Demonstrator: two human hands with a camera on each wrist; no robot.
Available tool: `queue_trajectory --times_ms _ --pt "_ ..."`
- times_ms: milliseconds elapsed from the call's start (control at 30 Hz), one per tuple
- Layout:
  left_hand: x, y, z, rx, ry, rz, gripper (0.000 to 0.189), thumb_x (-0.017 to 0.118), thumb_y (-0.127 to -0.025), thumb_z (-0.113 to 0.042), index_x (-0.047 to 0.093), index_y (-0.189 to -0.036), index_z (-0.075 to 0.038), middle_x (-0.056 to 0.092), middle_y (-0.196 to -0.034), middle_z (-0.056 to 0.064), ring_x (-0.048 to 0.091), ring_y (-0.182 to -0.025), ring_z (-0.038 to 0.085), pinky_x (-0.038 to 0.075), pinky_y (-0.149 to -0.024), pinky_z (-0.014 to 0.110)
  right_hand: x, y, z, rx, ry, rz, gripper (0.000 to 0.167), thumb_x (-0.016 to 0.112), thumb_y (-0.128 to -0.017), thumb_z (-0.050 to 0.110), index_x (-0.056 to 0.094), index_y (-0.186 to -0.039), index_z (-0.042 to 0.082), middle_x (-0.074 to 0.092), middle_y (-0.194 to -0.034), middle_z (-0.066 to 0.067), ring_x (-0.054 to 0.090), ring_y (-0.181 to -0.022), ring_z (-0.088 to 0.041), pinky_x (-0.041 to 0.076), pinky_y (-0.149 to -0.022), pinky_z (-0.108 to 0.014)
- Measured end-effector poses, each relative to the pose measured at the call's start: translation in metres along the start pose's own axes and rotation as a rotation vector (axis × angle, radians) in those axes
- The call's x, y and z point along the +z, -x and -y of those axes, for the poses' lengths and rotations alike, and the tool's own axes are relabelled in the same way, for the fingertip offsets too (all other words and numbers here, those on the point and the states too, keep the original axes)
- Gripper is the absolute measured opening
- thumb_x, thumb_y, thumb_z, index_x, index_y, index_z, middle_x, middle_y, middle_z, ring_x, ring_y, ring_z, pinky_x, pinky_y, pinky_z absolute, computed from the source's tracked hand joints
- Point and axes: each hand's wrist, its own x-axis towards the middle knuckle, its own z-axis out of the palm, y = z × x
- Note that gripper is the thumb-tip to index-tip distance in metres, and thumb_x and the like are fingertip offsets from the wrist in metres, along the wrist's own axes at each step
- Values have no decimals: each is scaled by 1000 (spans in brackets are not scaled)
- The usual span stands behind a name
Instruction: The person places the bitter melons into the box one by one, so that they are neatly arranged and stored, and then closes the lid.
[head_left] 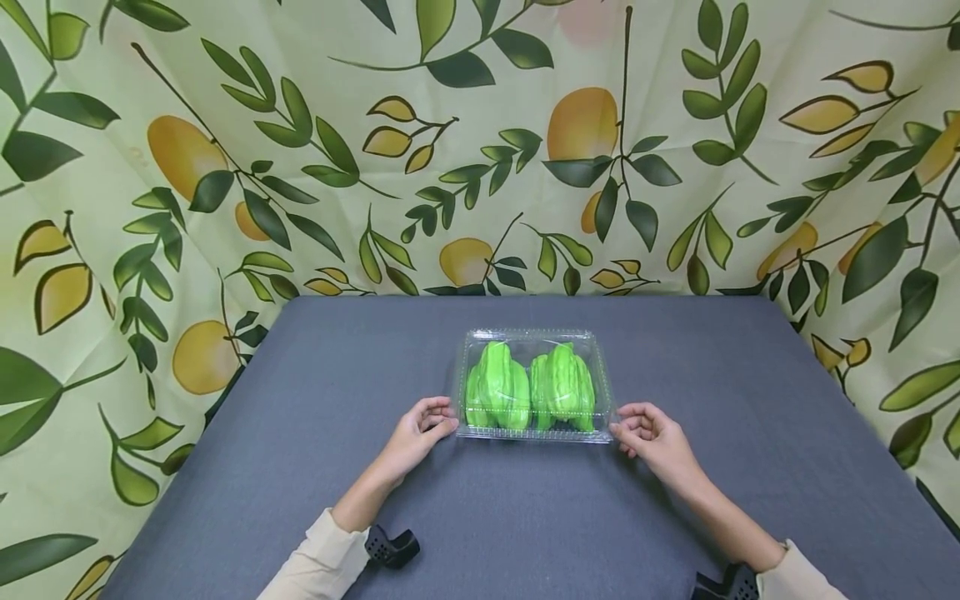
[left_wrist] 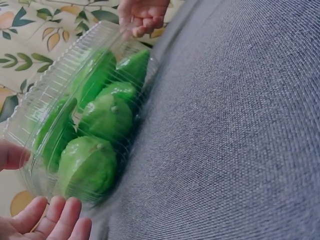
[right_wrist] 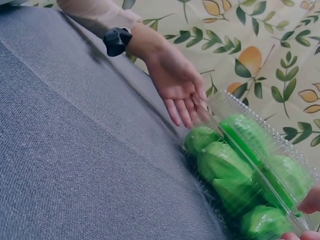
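A clear plastic clamshell container (head_left: pixel 536 434), its lid down, rests on the grey tabletop. Through its walls show several bright green, lobed vegetables (head_left: pixel 495 387) that look like bell peppers, in two clusters; in the left wrist view they are rounded and glossy (left_wrist: pixel 89 167). My left hand (head_left: pixel 422 429) pinches the container's front left corner, thumb on the near side and fingers spread under the edge. At the front right corner, my right hand (head_left: pixel 658 442) holds the rim between thumb and curled fingers. The fingers' far sides are partly hidden.
Dark grey cloth covers the table (head_left: pixel 337 358), whose back edge meets a hanging curtain (head_left: pixel 465 208) printed with leaves and yellow fruit. The curtain also runs down both sides. A black strap-mounted device (head_left: pixel 393 547) sits at the left wrist, another (head_left: pixel 727 583) at the right.
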Motion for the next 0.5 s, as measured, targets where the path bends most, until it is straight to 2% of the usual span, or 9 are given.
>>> queue_trajectory --times_ms 100,233,300,400,500 --pt "-1 1 1 -25 30 29 33 59 -93 -8 52 -121 9 62 -108 19 59 -87 3 52 -80 16 2 0 -1 54 -16 31 25 61 -93 10 52 -107 -9 58 -72 10 55 -59 -2 50 -56 -21" --pt "-2 0 3 -35 61 116 31 53 -97 -11 51 -115 14 65 -101 15 64 -85 8 56 -83 20 4 -1 -2 110 -46 90 22 53 -97 14 56 -96 -8 57 -67 7 53 -55 -3 48 -53 -21" --pt "-3 -1 4 -33 75 153 33 51 -99 -14 51 -114 15 67 -95 8 66 -87 13 56 -85 22 5 -2 -3 123 -69 119 26 48 -99 16 57 -92 -7 57 -65 8 53 -54 -3 48 -51 -20" --pt "-1 -2 4 -32 98 194 35 47 -100 -17 52 -110 16 64 -86 -1 67 -87 13 56 -86 23 6 -3 -3 129 -119 156 29 44 -101 16 56 -85 -4 56 -64 8 53 -52 -4 47 -50 -20" --pt "2 -2 3 -39 112 210 34 43 -101 -16 53 -107 16 60 -84 -2 64 -81 8 56 -84 23 6 -4 -3 135 -176 186 28 40 -102 15 55 -83 0 56 -64 8 52 -53 -4 47 -51 -20"
